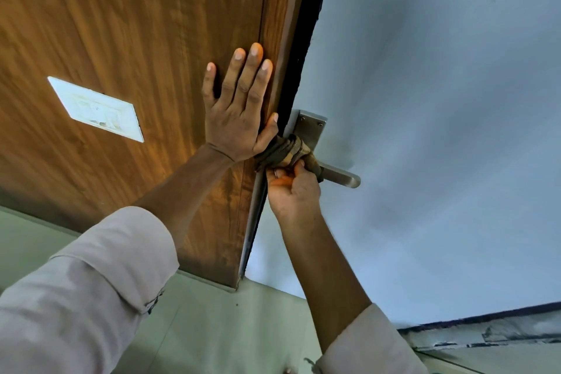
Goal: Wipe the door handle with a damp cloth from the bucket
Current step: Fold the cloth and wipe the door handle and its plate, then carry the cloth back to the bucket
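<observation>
One brushed-metal door handle, a rounded lever on a flat rectangular plate, sticks out from the pale door just right of the door's edge. One bunched brown cloth is wrapped around its inner half, gripped by the closed right hand; the lever's tip stays bare. The left hand lies open and flat on the wood-grain panel left of the handle, holding nothing.

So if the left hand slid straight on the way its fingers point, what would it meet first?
Nothing obvious. The left hand lies flat on the wooden panel, fingers pointing up along its right edge; the way looks free to the frame top, though it may drift onto the dark door edge.
</observation>
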